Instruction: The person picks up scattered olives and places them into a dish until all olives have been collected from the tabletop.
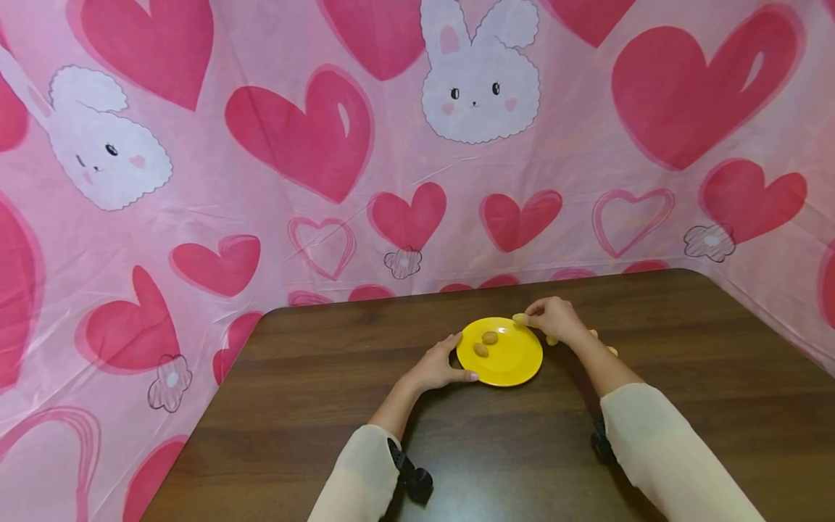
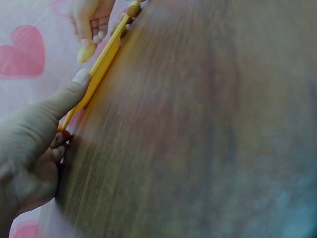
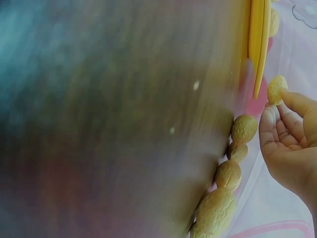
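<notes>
A yellow plate point(image 1: 512, 366) lies on the table with two small tan oval pieces point(image 1: 490, 338) on its left half. My left hand point(image 1: 441, 365) grips the plate's left edge between thumb and fingers; the thumb point(image 2: 74, 89) shows along the rim in the left wrist view. Above the plate's far right rim, my right hand point(image 1: 554, 317) pinches another small, rough-skinned, potato-like oval piece point(image 3: 277, 90) between thumb and fingertips. More such pieces point(image 3: 229, 174) lie in a line on the table beside the plate, partly hidden by the right forearm in the head view.
The dark brown wooden table point(image 1: 313, 420) has its far edge against a pink cloth point(image 1: 522, 159) printed with hearts and rabbits. A black wrist camera point(image 1: 414, 478) hangs under the left sleeve, and another point(image 1: 601, 438) under the right.
</notes>
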Tool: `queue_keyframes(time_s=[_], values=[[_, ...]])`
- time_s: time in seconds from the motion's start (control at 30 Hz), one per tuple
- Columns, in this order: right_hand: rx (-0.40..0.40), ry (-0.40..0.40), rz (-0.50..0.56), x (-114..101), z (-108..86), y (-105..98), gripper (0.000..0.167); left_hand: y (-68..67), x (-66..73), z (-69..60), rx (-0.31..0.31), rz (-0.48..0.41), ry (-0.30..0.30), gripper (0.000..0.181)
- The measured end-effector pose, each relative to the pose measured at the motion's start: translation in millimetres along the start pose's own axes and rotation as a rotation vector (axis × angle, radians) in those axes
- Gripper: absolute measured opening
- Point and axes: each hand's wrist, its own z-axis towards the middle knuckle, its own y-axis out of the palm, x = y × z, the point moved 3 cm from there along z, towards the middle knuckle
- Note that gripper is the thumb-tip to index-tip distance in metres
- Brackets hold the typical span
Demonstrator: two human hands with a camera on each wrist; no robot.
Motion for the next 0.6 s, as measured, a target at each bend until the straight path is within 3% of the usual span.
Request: queue_keyframes(time_s=[0.6], values=[[-0.052, -0.064, -0.044, -14, 5.6, 18, 0.016, -0.1, -0.6, 0.5, -0.004, -0.008, -0.007, 0.090]])
